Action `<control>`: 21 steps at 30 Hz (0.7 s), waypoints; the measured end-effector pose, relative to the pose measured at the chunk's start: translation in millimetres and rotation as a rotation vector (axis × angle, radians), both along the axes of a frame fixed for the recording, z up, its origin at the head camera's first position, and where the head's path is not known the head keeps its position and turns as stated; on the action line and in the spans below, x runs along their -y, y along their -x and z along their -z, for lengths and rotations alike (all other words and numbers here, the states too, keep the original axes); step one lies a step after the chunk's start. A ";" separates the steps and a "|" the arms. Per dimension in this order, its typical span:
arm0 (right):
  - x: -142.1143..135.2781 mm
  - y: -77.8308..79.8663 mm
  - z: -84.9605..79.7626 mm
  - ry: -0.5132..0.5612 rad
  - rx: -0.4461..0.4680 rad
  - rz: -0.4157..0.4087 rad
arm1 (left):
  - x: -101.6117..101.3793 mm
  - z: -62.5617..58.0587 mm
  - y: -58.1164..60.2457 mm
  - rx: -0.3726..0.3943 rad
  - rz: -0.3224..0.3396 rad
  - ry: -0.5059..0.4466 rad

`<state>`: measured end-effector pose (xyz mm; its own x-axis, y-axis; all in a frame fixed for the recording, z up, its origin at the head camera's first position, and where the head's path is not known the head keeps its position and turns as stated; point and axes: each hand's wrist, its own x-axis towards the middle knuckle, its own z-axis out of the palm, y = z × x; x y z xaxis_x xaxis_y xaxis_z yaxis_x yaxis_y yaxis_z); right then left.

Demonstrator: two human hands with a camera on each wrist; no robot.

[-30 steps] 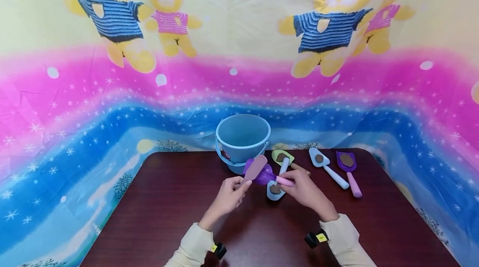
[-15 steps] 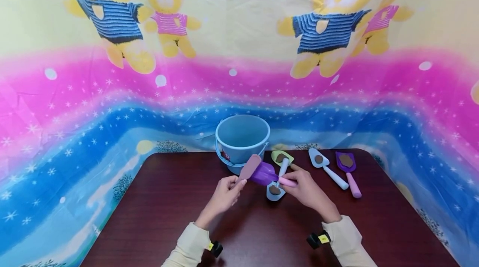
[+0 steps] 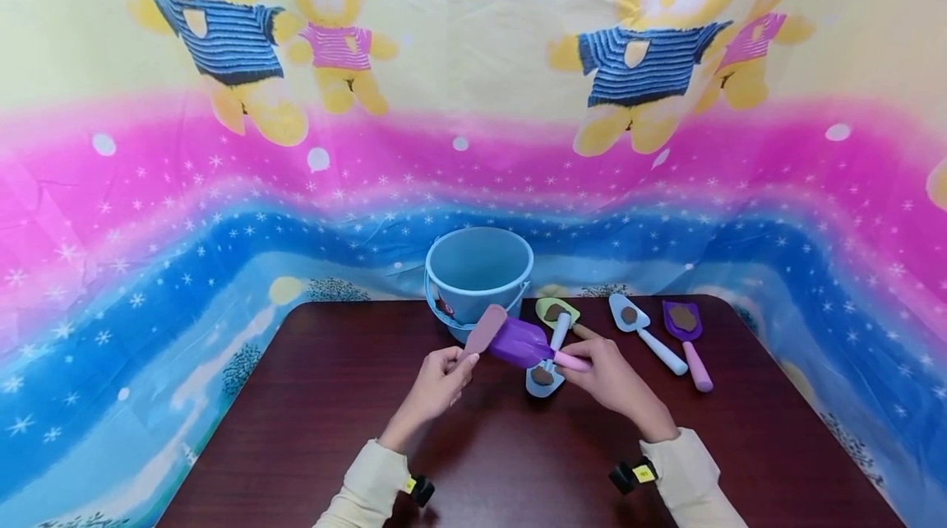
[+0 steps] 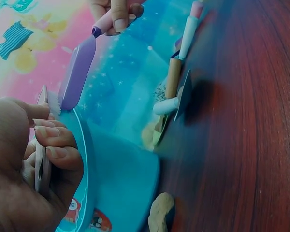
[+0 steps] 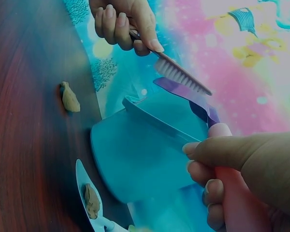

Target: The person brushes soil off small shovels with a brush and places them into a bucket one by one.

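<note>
My left hand (image 3: 436,384) grips the handle of a dusty-pink brush (image 3: 486,328); its white bristles (image 5: 176,73) show in the right wrist view. In my right hand (image 3: 610,380) is the pink handle (image 5: 239,198) of a purple toy shovel (image 3: 518,340), held above the table. The brush's bristles face the tip of the shovel blade; whether they touch it I cannot tell. Behind both stands a light-blue bucket (image 3: 473,303), with the two tools in front of its lower wall.
Toy shovels with brown lumps lie on the dark table (image 3: 333,429): a light-blue one (image 3: 555,384), a green one (image 3: 544,303), another light-blue one (image 3: 662,352) and a purple one (image 3: 699,368). A tan lump (image 5: 70,99) lies near the bucket. Printed cloth hangs behind.
The brush has moved left and slightly down, from over the shovel blade to its tip, uncovering more purple. The right hand with the shovel has shifted slightly right.
</note>
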<state>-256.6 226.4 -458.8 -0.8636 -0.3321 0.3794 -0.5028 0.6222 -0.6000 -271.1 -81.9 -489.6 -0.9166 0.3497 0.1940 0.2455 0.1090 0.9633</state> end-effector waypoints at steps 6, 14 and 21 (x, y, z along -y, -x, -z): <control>-1.1 -1.8 -0.7 0.000 0.004 -0.010 | 2.6 1.4 -0.5 -0.002 -0.012 -0.008; 2.7 -0.5 -1.9 0.003 0.010 -0.011 | 1.2 -1.3 -2.5 -0.024 -0.012 -0.020; -2.7 2.6 -11.6 0.035 0.063 0.013 | 3.8 -5.4 -8.2 -0.029 0.010 -0.054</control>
<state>-259.1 229.1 -447.2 -0.8900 -0.3086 0.3356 -0.4559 0.6067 -0.6512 -262.9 -85.7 -484.2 -0.9066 0.3475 0.2394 0.2743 0.0542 0.9601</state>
